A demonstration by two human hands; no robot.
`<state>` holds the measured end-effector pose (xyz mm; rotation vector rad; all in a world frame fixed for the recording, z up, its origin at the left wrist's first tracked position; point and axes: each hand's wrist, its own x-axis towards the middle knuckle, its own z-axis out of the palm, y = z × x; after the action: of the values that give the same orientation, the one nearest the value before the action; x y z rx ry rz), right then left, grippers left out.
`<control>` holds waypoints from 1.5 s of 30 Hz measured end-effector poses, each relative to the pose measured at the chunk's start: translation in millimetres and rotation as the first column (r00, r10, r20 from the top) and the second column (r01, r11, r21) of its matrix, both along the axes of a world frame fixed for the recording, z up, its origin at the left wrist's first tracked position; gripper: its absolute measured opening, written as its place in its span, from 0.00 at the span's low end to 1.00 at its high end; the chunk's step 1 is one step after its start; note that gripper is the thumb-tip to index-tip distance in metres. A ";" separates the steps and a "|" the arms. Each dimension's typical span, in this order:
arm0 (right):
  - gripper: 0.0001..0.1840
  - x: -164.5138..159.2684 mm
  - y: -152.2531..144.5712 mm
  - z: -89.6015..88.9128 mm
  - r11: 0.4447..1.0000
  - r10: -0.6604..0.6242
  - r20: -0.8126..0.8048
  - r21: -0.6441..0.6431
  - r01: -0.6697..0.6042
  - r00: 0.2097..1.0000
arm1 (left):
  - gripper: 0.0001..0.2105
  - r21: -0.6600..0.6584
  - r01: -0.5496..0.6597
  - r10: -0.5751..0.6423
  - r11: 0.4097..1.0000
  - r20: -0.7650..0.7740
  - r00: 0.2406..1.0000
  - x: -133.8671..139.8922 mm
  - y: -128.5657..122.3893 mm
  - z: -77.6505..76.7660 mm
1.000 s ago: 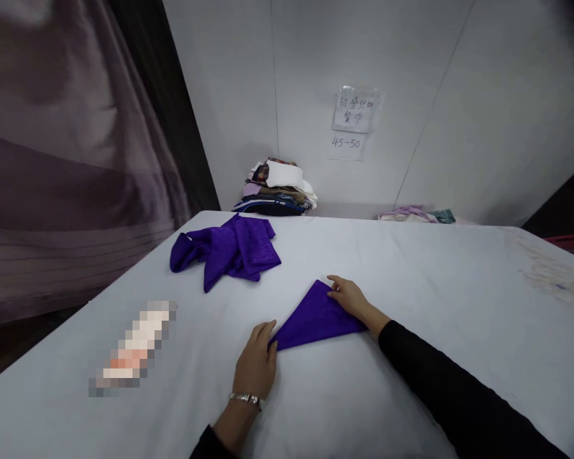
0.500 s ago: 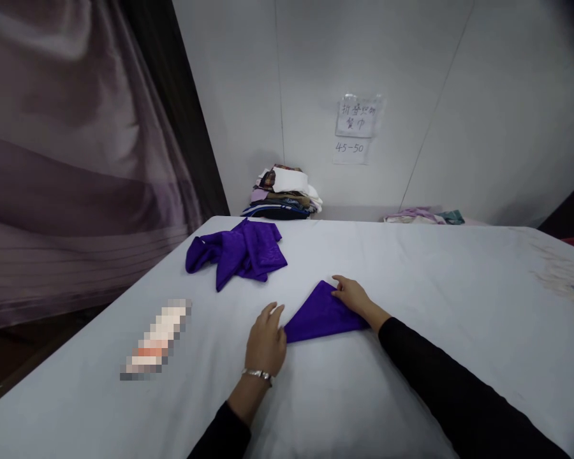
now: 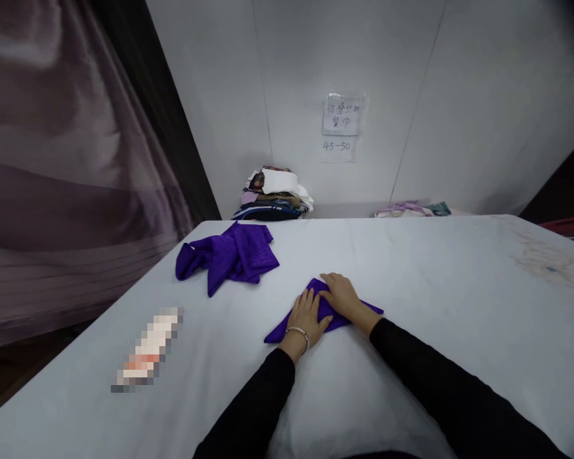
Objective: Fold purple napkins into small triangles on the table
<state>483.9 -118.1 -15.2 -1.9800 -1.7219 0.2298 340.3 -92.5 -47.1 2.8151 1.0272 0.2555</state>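
A purple napkin (image 3: 278, 333), folded into a triangle, lies on the white-covered table with its point away from me. My left hand (image 3: 307, 317), a bracelet at its wrist, rests flat on the napkin's middle with its fingers stretched out. Close beside it, my right hand (image 3: 342, 296) lies over the upper right slope, fingers extended near the top point. Both hands cover part of the cloth, and its left and right corners stick out past them. Farther back on the left is a second, crumpled purple cloth (image 3: 236, 255).
A blurred-out oblong item (image 3: 148, 350) lies on the left of the table (image 3: 210, 382). Beyond the far edge are a stack of folded cloths (image 3: 272, 194) and a lower pile (image 3: 406, 209). Handwritten paper signs (image 3: 342, 121) hang on the wall; a curtain (image 3: 76, 172) hangs at left.
My left hand has moved from the napkin's left corner to the right, onto its middle. My right hand has flattened onto the cloth near the top. The view has shifted slightly.
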 end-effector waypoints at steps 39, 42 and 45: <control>0.15 92.2 -110.6 -34.6 0.988 -0.057 -0.289 0.120 0.096 0.956 | 0.27 -0.116 -0.026 0.037 0.993 0.094 0.995 2.4 14.8 1.1; 0.10 90.8 -106.5 -33.3 0.986 -0.077 -0.315 0.115 0.119 0.946 | 0.24 -0.098 -0.079 0.092 0.992 0.141 0.986 0.7 19.2 2.5; 0.10 90.8 -105.2 -31.2 0.986 -0.091 -0.340 0.101 0.133 0.936 | 0.22 -0.056 -0.161 0.167 0.985 0.145 0.975 -1.2 20.2 8.1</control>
<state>574.7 -223.3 -46.4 -1.8209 -1.3704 0.3875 339.0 -72.4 -39.0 2.6276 1.2151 0.4483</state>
